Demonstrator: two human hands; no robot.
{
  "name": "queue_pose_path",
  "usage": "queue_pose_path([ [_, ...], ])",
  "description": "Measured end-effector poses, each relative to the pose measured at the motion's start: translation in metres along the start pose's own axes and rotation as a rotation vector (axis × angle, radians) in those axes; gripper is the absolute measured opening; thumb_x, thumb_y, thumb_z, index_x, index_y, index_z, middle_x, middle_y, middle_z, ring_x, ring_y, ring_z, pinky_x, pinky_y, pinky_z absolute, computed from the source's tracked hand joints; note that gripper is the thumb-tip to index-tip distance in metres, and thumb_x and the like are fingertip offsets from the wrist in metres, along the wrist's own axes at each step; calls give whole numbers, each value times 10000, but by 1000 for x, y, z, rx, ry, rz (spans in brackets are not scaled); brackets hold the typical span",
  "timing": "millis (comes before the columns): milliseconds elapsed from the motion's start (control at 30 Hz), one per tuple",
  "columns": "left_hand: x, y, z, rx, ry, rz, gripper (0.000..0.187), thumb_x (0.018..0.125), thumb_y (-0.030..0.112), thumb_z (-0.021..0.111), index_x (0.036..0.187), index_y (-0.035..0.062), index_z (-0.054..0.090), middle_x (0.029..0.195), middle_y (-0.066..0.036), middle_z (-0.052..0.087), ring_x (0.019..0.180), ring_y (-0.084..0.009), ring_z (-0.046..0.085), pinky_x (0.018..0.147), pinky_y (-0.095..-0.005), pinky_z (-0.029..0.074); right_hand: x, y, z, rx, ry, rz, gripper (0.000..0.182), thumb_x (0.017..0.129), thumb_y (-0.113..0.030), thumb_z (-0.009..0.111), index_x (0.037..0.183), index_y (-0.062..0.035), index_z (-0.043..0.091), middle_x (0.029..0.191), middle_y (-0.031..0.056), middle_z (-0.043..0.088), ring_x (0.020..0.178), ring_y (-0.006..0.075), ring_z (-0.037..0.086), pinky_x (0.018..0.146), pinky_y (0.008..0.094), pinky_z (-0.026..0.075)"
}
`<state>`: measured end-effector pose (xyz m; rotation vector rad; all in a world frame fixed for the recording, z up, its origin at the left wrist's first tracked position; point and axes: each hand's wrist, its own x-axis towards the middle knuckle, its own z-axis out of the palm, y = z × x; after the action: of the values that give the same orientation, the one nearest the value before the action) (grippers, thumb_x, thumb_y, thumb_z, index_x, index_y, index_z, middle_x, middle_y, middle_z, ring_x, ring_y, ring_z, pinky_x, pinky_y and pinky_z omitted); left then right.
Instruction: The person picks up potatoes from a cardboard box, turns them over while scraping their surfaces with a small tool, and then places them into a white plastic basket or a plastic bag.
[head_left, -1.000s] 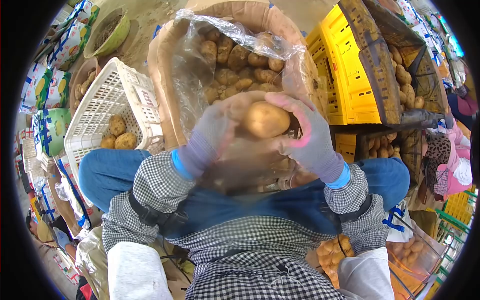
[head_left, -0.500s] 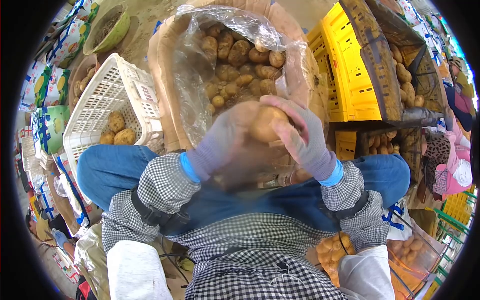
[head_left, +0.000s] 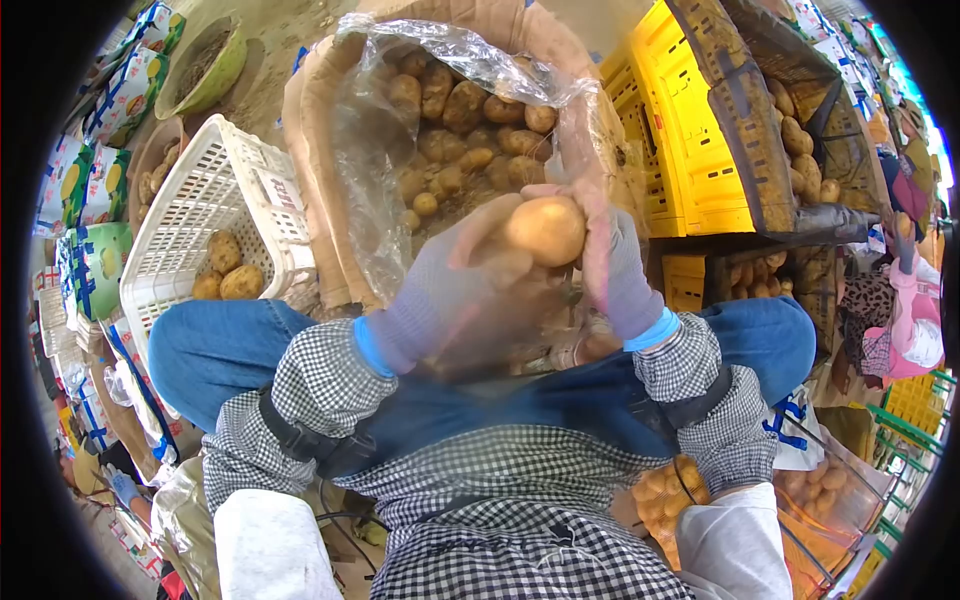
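A clean-looking yellow potato (head_left: 548, 231) sits between my gloved hands, above the near side of a large carton (head_left: 325, 190). My left hand (head_left: 462, 262), a little blurred, curls around its left side. Pressed against the right side of the same potato is my right hand (head_left: 606, 250), fingers pointing away from me. Just beyond, many soil-covered potatoes (head_left: 462, 105) of mixed sizes lie inside the carton, which has a clear plastic liner (head_left: 372, 150) folded over its edges.
To the left, a tilted white crate (head_left: 205, 190) contains three potatoes (head_left: 240, 282). A yellow crate (head_left: 700, 140) stands at the right beside dark-lined crates of potatoes (head_left: 797, 145). A green tub (head_left: 210, 65) is at the far left; a net bag of potatoes (head_left: 668, 497) lies by my right side.
The potato has turned in my hands, and my right fingers have shifted from its front to its right side. My view has moved slightly.
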<state>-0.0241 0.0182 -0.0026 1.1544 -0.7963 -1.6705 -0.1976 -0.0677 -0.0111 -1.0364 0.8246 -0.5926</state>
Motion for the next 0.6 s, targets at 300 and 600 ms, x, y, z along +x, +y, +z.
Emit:
queue_pose_path([
  [300, -4, 15, 8, -284, -112, 109, 614, 833, 71, 723, 1378, -9, 452, 1272, -131, 552, 1121, -196, 581, 964, -317, 501, -5, 9, -5, -46, -140, -96, 350, 978, -268, 535, 1226, -23, 559, 1140, 70, 612, 1066, 138, 588, 941, 269, 463],
  [600, 11, -6, -23, 172, 88, 186, 570, 880, 134, 697, 1378, -7, 459, 1255, -114, 568, 1018, -150, 610, 810, -292, 540, -10, -19, 5, -203, -60, -125, 543, 966, -391, 512, 1356, -14, 471, 1159, 73, 597, 1079, 133, 556, 944, 272, 450],
])
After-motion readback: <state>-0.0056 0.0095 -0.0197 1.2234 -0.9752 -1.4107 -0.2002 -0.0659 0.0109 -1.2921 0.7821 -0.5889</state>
